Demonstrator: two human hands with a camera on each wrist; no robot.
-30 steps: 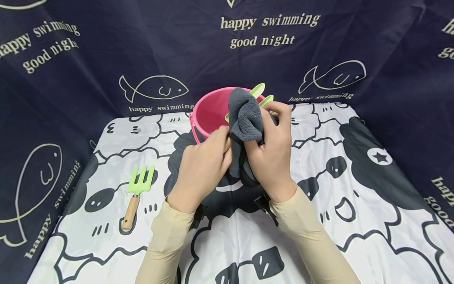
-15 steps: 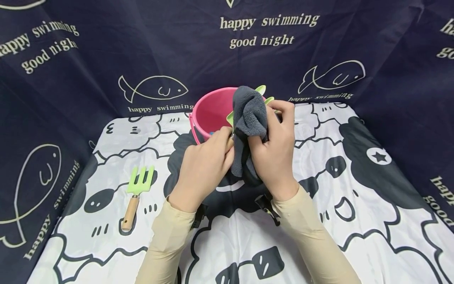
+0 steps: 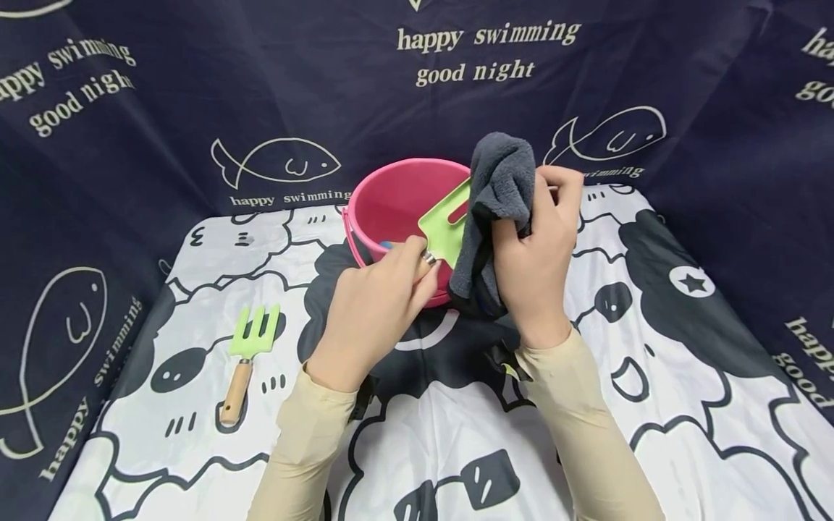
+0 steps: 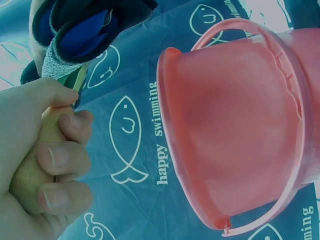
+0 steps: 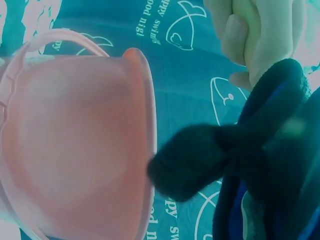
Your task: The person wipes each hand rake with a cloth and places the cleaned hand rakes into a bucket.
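My left hand (image 3: 374, 304) grips the wooden handle (image 3: 425, 266) of a light green garden fork (image 3: 443, 230). In the left wrist view the fingers curl round that handle (image 4: 27, 180). My right hand (image 3: 537, 253) holds a bunched dark grey cloth (image 3: 502, 177) over the fork's far end. The cloth hides the prong tips; one slot shows beside it. Both hands are in front of and above the near rim of a pink bucket (image 3: 397, 199). In the right wrist view the cloth (image 5: 190, 160) hangs close beside the bucket's rim (image 5: 150, 115).
A second green garden fork (image 3: 250, 362) with a wooden handle lies on the left of the printed white cloth (image 3: 195, 463). Something blue (image 3: 386, 244) shows inside the bucket's near rim. Dark blue printed fabric (image 3: 365, 87) rises behind and at both sides.
My right hand has moved right with the cloth, along the fork toward its tips. More of the green fork head is bared. My left hand has barely moved.
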